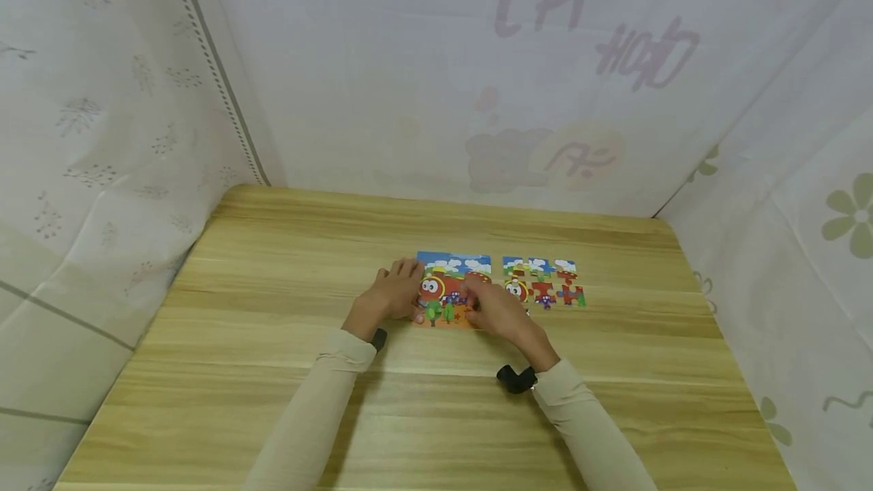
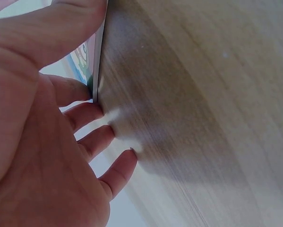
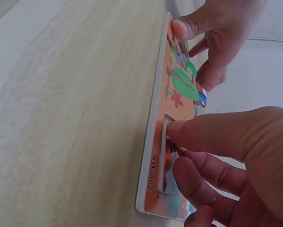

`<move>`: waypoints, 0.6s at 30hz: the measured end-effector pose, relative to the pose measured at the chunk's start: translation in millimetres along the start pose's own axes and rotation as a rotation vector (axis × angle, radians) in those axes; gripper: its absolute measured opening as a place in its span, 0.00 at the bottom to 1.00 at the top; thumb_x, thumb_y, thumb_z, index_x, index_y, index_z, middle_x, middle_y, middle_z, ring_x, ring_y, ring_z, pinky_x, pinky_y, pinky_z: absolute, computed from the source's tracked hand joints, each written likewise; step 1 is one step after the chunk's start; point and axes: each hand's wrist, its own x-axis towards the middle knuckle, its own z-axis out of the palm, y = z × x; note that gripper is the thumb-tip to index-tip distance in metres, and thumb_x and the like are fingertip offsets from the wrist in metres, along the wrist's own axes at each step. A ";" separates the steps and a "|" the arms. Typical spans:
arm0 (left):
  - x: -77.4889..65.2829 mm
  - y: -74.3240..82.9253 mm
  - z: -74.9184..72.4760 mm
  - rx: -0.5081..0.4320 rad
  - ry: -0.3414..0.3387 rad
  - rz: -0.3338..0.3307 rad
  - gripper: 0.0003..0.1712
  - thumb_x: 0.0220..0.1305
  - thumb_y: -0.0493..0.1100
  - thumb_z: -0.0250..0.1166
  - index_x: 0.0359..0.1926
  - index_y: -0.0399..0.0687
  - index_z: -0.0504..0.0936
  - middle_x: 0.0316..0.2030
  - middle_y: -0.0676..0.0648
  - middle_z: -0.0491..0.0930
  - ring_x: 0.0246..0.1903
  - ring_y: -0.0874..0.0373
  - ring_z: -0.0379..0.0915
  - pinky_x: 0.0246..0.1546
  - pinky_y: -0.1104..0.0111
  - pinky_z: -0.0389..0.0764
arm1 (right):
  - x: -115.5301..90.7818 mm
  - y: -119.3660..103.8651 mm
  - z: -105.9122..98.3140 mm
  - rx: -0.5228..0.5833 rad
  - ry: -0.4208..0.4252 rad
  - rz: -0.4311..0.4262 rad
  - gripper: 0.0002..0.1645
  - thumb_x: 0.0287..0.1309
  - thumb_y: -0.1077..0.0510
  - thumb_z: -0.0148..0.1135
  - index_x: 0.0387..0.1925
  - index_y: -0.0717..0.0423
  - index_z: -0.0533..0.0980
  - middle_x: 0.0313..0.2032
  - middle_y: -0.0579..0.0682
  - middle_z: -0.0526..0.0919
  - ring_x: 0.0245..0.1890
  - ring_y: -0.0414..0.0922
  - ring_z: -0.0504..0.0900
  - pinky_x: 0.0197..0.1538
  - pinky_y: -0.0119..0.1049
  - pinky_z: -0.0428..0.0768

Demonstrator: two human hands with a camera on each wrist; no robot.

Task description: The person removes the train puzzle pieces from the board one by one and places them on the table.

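Note:
A colourful jigsaw puzzle board (image 1: 452, 258), printed with sky, a red big-eyed figure and green trees, lies flat on the table. My left hand (image 1: 394, 291) holds its left side, the thumb on the near corner and a finger at the far corner; its other fingertips rest on the table in the left wrist view. My right hand (image 1: 499, 309) is over the board's near right part. There, in the right wrist view, thumb and fingers (image 3: 195, 177) pinch a mostly hidden puzzle piece (image 3: 175, 145) beside a bare recess in the orange area.
Several loose jigsaw pieces (image 1: 543, 292) lie in rows just right of the board, the nearest partly behind my right hand. The wooden table (image 1: 273, 264) meets printed cloth (image 1: 382, 97) at its back and sides. Black straps (image 1: 516, 379) sit on both wrists.

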 end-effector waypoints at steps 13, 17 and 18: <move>0.9 0.1 -0.7 -0.004 -0.003 0.001 0.63 0.54 0.57 0.71 0.78 0.36 0.45 0.76 0.37 0.45 0.75 0.40 0.40 0.70 0.43 0.53 | -5.7 4.3 1.7 0.047 0.034 -0.034 0.16 0.57 0.65 0.67 0.47 0.53 0.77 0.32 0.43 0.79 0.26 0.38 0.72 0.30 0.32 0.71; 0.8 0.1 -0.6 -0.007 -0.005 0.000 0.63 0.54 0.57 0.71 0.78 0.36 0.44 0.77 0.37 0.45 0.76 0.40 0.39 0.70 0.43 0.52 | -7.2 8.7 -0.1 0.094 0.042 -0.034 0.15 0.57 0.65 0.66 0.47 0.54 0.78 0.31 0.42 0.79 0.27 0.38 0.73 0.32 0.32 0.73; 0.8 0.0 -0.6 -0.008 -0.008 -0.002 0.63 0.54 0.57 0.71 0.78 0.36 0.44 0.77 0.37 0.44 0.76 0.41 0.39 0.70 0.44 0.52 | -7.6 10.1 -1.0 0.099 0.042 -0.030 0.15 0.57 0.65 0.66 0.47 0.54 0.78 0.31 0.42 0.78 0.27 0.38 0.74 0.32 0.32 0.73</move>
